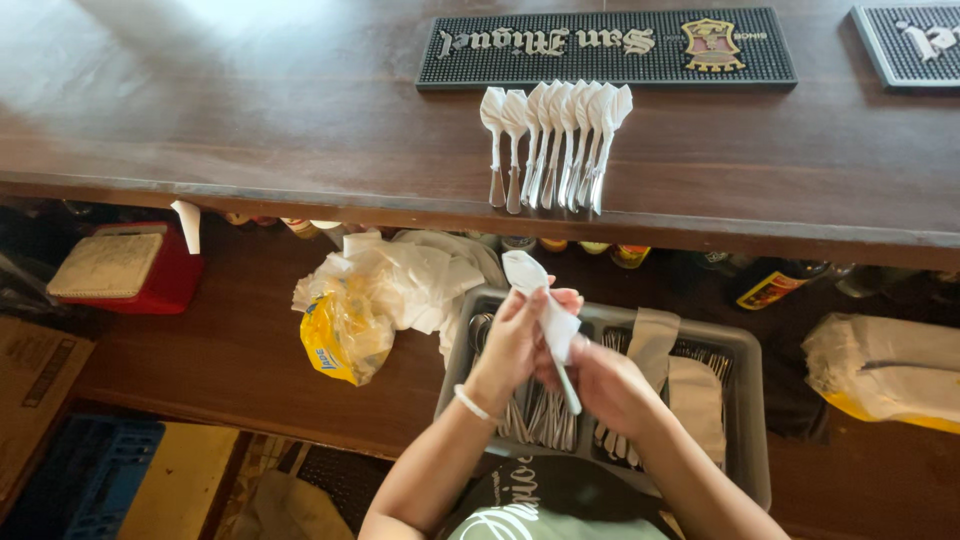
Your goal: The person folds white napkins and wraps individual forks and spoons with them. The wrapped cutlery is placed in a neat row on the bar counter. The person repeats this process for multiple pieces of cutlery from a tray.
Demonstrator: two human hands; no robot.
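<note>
Both hands are raised over a grey cutlery tray (pixel 748 400). My left hand (pixel 520 345) and my right hand (pixel 605 385) together hold one piece of cutlery wrapped in a white paper napkin (pixel 545 305), its metal handle sticking out below. On the wooden bar counter (pixel 250 110) above lies a row of several napkin-wrapped cutlery pieces (pixel 555 140), side by side, handles toward me. The tray holds several loose forks and spoons (pixel 540 415) and folded white napkins (pixel 680 375).
A black rubber bar mat (pixel 605 45) lies at the counter's far side, another (pixel 910 40) at top right. On the lower shelf: a yellow-and-white plastic bag (pixel 375 300), a red box (pixel 125 265), bottles (pixel 765 285), a wrapped paper pack (pixel 885 370).
</note>
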